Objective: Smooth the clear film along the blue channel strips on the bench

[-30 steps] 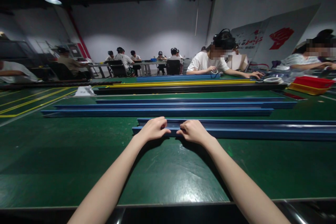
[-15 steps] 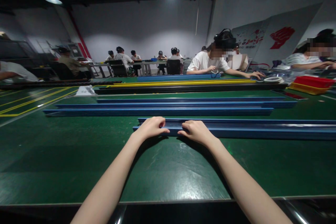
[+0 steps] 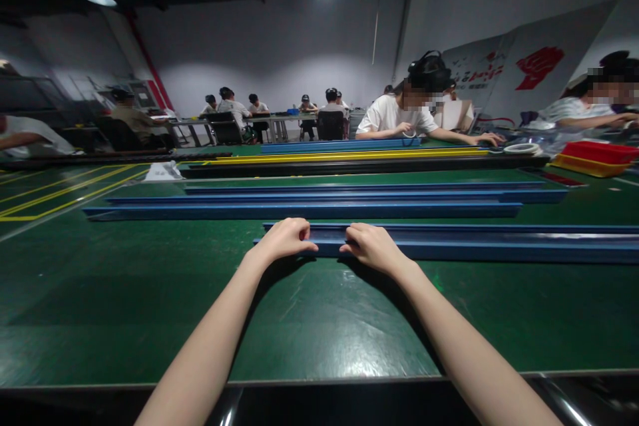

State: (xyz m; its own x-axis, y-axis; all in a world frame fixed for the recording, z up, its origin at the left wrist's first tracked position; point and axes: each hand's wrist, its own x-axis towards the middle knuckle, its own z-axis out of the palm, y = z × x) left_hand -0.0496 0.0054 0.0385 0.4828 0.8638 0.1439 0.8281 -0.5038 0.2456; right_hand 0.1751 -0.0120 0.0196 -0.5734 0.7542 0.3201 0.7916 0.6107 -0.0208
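A long blue channel rail (image 3: 474, 243) lies across the green table (image 3: 124, 293), running off the right edge of view. My left hand (image 3: 282, 239) grips the rail close to its left end, fingers curled over the top edge. A short gap to the right, my right hand (image 3: 372, 246) holds the same rail the same way, thumb on the near face. Both forearms reach straight out from the bottom of the view.
More long blue rails (image 3: 309, 203) lie side by side beyond. Yellow and black strips (image 3: 349, 161) lie farther back. A red tray (image 3: 596, 156) sits at the far right. A person in a white shirt (image 3: 399, 116) works opposite; others sit at distant tables.
Both hands and the rail have shifted slightly away from me and sit a little higher in view. The grip looks the same.
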